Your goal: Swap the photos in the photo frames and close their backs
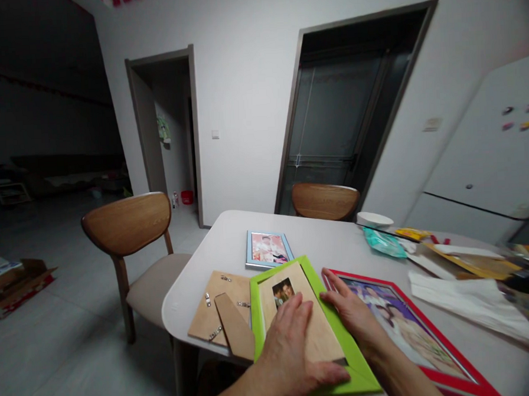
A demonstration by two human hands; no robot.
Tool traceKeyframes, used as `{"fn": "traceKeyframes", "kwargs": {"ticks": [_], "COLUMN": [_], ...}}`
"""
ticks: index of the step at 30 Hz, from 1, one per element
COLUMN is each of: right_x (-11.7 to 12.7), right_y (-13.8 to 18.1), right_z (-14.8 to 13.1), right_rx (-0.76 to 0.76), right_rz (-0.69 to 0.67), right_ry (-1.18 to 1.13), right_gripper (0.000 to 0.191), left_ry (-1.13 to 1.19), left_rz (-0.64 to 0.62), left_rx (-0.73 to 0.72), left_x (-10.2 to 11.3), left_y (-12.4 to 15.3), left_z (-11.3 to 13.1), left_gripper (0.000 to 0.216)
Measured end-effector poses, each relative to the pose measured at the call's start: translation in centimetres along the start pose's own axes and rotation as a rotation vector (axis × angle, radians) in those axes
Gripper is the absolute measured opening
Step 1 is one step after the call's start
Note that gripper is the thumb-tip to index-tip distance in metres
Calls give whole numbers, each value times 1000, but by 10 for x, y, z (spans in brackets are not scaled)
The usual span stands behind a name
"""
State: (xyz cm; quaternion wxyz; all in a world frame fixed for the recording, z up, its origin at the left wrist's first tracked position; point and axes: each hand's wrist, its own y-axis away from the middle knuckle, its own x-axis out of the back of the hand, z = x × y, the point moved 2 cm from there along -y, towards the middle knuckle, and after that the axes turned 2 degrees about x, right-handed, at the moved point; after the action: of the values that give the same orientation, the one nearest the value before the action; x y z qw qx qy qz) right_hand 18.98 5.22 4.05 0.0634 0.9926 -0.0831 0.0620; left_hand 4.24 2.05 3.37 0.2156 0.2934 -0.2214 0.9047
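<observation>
My left hand (292,344) lies palm down on a green picture frame (313,269), fingers stretched and thumb out to the right. Beneath it is a pale wooden panel (322,335) set inside the frame, with a small photo (283,288) near its top. My right hand (359,317) holds the frame's right edge, thumb on top. A backing board (200,322) with metal clips and a stand leg lies on the left, partly covered by the green frame. Behind stands a blue picture frame (248,249) lying flat. To the right is a red picture frame (434,316) with a picture.
White paper (469,299), a teal packet (384,243), a white bowl (374,219) and other wrappings crowd the right of the white table (222,241). Wooden chairs stand at the left (133,222) and far side (325,199). An open cardboard box (23,281) sits on the floor.
</observation>
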Motion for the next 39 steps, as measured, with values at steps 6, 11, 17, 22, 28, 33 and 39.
{"fn": "traceKeyframes", "kwargs": {"ticks": [6,11,17,22,28,33,39], "right_x": [-4,10,20,9,2,-3,-29], "right_y": [1,-16,-25,-25,-26,-18,-10], "right_z": [5,25,43,46,52,51,48], "right_rx": [1,91,240,299,348,439,396], "right_rz": [-2,42,130,104,95,138,57], "right_ry": [-82,250,913,1068,1158,1180,766], "right_gripper": [70,68,52,47,43,39,43], "left_ry": [-107,46,114,-15,-70,-84,-211], "left_rz": [71,350,598,456,366,368,277], "left_rx": [-174,-59,257,368,316,368,268], "left_x": [5,29,58,55,53,58,51], "left_y": [6,10,31,48,46,44,45], "left_z": [2,-11,-62,-90,-96,-100,-93], "left_gripper": [57,54,46,47,52,56,53]}}
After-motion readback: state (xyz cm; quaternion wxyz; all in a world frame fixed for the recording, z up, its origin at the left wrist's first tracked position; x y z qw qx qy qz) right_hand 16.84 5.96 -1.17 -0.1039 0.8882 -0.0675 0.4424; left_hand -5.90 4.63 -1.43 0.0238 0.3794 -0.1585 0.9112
